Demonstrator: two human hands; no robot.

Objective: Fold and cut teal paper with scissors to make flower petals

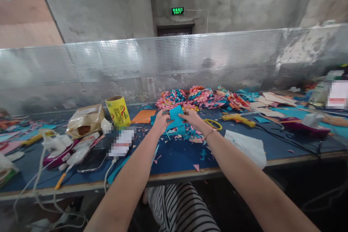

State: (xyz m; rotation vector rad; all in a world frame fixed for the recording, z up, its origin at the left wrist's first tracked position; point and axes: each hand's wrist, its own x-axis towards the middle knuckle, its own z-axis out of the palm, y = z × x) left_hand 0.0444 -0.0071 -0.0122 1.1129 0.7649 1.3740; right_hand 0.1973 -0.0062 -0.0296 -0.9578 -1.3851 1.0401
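A small piece of bright blue paper (176, 115) is held up over the table between both my hands. My left hand (162, 120) pinches its left edge, and my right hand (191, 117) grips the right side with thumb and fingers. Below the paper lie blue and pink paper scraps (187, 134). Yellow-handled scissors (213, 124) rest just right of my right hand. Behind my hands sits a heap of pink, blue and orange paper flowers (201, 96).
On the blue table (174, 156), a yellow can (118, 111), a plastic-wrapped package (85, 120) and phones with white cables stand left. A yellow glue gun (241, 119), a white sheet (246, 146) and paper pieces lie right. A perforated metal screen (130, 69) borders the back.
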